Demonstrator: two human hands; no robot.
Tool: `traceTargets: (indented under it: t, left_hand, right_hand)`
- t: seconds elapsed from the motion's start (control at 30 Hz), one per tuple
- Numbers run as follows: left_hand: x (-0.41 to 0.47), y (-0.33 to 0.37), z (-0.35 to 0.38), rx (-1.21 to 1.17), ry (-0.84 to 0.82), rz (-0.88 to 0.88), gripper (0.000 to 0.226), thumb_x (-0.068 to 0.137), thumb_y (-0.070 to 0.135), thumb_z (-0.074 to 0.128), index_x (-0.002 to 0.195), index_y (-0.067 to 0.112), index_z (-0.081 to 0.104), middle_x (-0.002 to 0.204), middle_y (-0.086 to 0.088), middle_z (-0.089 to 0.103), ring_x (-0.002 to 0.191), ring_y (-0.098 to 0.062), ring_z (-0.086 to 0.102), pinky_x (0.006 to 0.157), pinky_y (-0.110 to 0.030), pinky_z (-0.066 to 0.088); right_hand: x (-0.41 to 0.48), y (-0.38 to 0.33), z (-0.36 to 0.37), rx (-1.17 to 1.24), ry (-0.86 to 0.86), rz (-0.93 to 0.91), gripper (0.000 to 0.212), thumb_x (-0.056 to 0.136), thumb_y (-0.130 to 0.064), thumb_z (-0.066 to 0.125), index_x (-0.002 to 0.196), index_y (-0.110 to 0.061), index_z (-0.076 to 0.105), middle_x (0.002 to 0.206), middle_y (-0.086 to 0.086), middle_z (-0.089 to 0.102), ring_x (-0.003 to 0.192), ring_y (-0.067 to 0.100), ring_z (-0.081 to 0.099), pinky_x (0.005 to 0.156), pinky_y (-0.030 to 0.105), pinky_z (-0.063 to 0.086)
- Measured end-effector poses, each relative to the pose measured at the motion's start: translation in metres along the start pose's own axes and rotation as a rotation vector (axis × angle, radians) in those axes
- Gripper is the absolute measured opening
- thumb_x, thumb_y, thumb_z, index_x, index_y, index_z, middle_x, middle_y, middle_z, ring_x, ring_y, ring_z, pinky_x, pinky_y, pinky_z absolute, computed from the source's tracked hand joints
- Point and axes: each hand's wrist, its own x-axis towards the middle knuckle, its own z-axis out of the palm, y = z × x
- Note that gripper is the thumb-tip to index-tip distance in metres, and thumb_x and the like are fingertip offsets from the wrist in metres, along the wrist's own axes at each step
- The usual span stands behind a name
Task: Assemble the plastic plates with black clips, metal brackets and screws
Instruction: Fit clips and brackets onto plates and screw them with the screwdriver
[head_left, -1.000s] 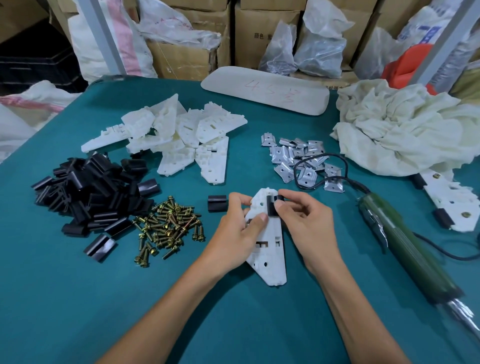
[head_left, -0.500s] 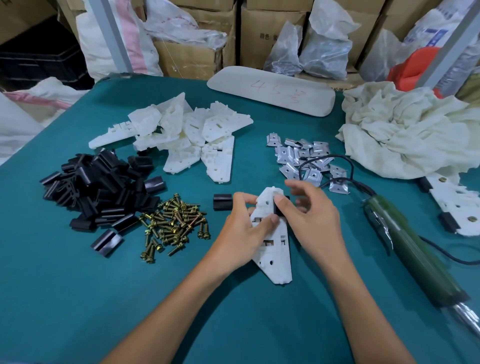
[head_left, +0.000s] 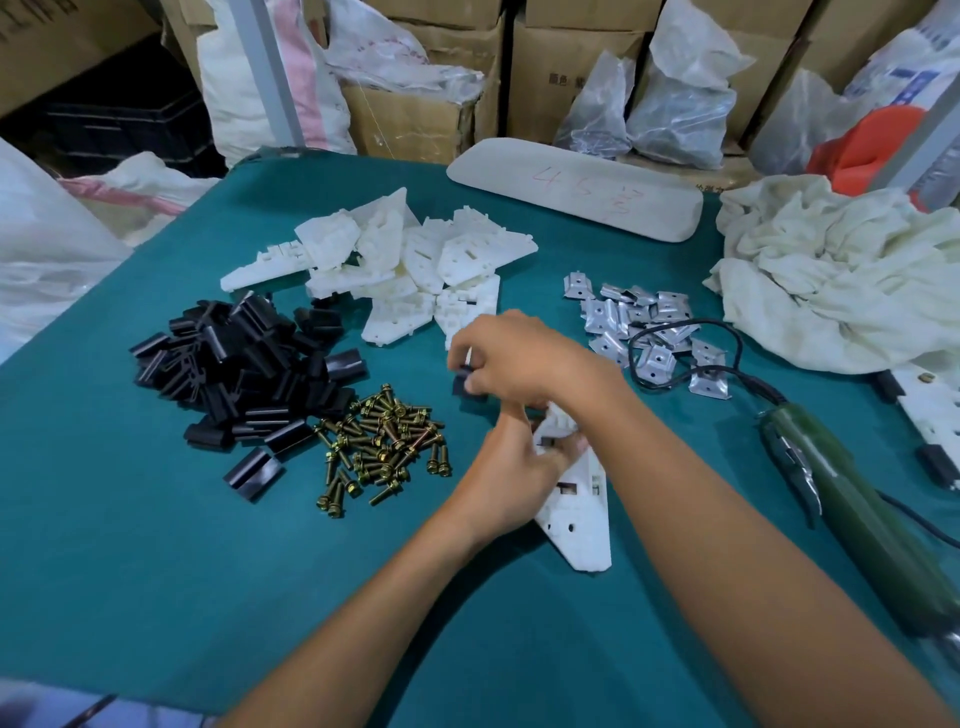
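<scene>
Here, right hand pinches black clip; left hand holds plate.

The right hand crosses over the left hand, covering most of its fingers and the top end of the white plate they hold. The black clip pinched by the right hand is blurred and mostly hidden. The green screwdriver runs off the lower right edge, so its tip is cut off.

A teal counter fills the foreground. Behind it, brown cardboard boxes are stacked along the back, with white woven sacks and clear plastic bags leaning against them. A grey post stands at the left, beside a dark crate.
</scene>
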Motion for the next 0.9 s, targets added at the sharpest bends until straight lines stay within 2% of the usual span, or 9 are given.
traceTargets:
  t: [0.07, 0.13, 0.23, 0.3, 0.37, 0.5, 0.63, 0.73, 0.9]
  left_hand:
    - [0.003, -0.004, -0.002, -0.038, 0.053, -0.011, 0.045, 0.092, 0.032, 0.067, 0.126, 0.028, 0.038, 0.113, 0.005, 0.065, 0.1, -0.009, 0.066, 0.081, -0.029, 0.056]
    - [0.008, -0.005, -0.004, -0.168, 0.107, -0.065, 0.034, 0.091, 0.031, 0.069, 0.111, 0.026, 0.041, 0.093, 0.004, 0.071, 0.08, -0.013, 0.07, 0.065, -0.032, 0.056]
    - [0.016, -0.005, -0.008, -0.259, 0.182, -0.109, 0.038, 0.087, 0.037, 0.072, 0.108, 0.028, 0.042, 0.104, -0.006, 0.073, 0.082, -0.023, 0.074, 0.064, -0.043, 0.059]
    - [0.017, -0.005, -0.009, -0.279, 0.21, -0.137, 0.045, 0.079, 0.046, 0.074, 0.108, 0.033, 0.043, 0.117, -0.013, 0.067, 0.092, -0.028, 0.072, 0.077, -0.053, 0.06]
    - [0.017, -0.005, -0.008, -0.298, 0.221, -0.152, 0.048, 0.075, 0.049, 0.075, 0.108, 0.034, 0.043, 0.12, -0.014, 0.066, 0.097, -0.031, 0.071, 0.082, -0.054, 0.059]
    - [0.016, -0.011, -0.007, -0.417, 0.252, -0.123, 0.037, 0.09, 0.025, 0.073, 0.11, 0.02, 0.043, 0.093, -0.003, 0.074, 0.077, -0.019, 0.071, 0.06, -0.032, 0.056]
    - [0.015, -0.01, -0.006, -0.398, 0.266, -0.113, 0.032, 0.095, 0.02, 0.07, 0.111, 0.018, 0.042, 0.089, 0.003, 0.076, 0.079, -0.019, 0.072, 0.063, -0.035, 0.058]
    - [0.014, -0.01, -0.004, -0.3, 0.301, -0.1, 0.033, 0.093, 0.026, 0.07, 0.11, 0.022, 0.042, 0.099, -0.001, 0.073, 0.085, -0.021, 0.073, 0.075, -0.044, 0.06]
    - [0.011, -0.013, 0.001, -0.15, 0.388, -0.06, 0.029, 0.091, 0.037, 0.065, 0.104, 0.036, 0.039, 0.112, -0.002, 0.068, 0.092, -0.014, 0.072, 0.076, -0.037, 0.06]
  right_hand:
    - [-0.022, 0.014, -0.008, 0.249, 0.224, -0.014, 0.027, 0.096, -0.02, 0.066, 0.12, -0.03, 0.069, 0.107, -0.006, 0.068, 0.098, 0.016, 0.065, 0.083, 0.031, 0.05]
    - [-0.054, 0.037, -0.008, 0.529, 0.451, -0.036, 0.025, 0.093, -0.024, 0.067, 0.116, -0.034, 0.071, 0.097, -0.012, 0.069, 0.09, 0.01, 0.067, 0.086, 0.027, 0.052]
    - [-0.1, 0.068, 0.018, 0.88, 0.619, 0.078, 0.02, 0.096, -0.012, 0.066, 0.111, -0.022, 0.075, 0.095, 0.001, 0.075, 0.084, 0.023, 0.072, 0.085, 0.037, 0.061]
    - [-0.118, 0.081, 0.041, 0.989, 0.6, 0.219, 0.021, 0.097, -0.003, 0.062, 0.107, -0.016, 0.076, 0.095, 0.013, 0.075, 0.068, 0.027, 0.072, 0.076, 0.041, 0.064]
    - [-0.128, 0.088, 0.06, 1.095, 0.537, 0.33, 0.022, 0.097, 0.002, 0.061, 0.1, -0.012, 0.077, 0.09, 0.018, 0.073, 0.06, 0.022, 0.068, 0.066, 0.036, 0.064]
    - [-0.135, 0.089, 0.074, 1.268, 0.357, 0.316, 0.021, 0.097, 0.005, 0.058, 0.097, -0.004, 0.077, 0.086, 0.014, 0.072, 0.067, 0.014, 0.067, 0.061, 0.024, 0.06]
    - [-0.136, 0.084, 0.073, 1.368, 0.254, 0.272, 0.021, 0.098, 0.003, 0.056, 0.1, -0.004, 0.076, 0.086, 0.009, 0.076, 0.069, 0.013, 0.07, 0.059, 0.023, 0.059]
    - [-0.135, 0.083, 0.075, 1.363, 0.317, 0.312, 0.016, 0.096, 0.004, 0.062, 0.099, -0.003, 0.075, 0.078, 0.01, 0.071, 0.065, 0.011, 0.068, 0.057, 0.022, 0.058]
    - [-0.132, 0.082, 0.083, 1.178, 0.468, 0.31, 0.015, 0.089, -0.002, 0.074, 0.087, -0.015, 0.079, 0.066, 0.003, 0.066, 0.063, 0.014, 0.068, 0.062, 0.023, 0.058]
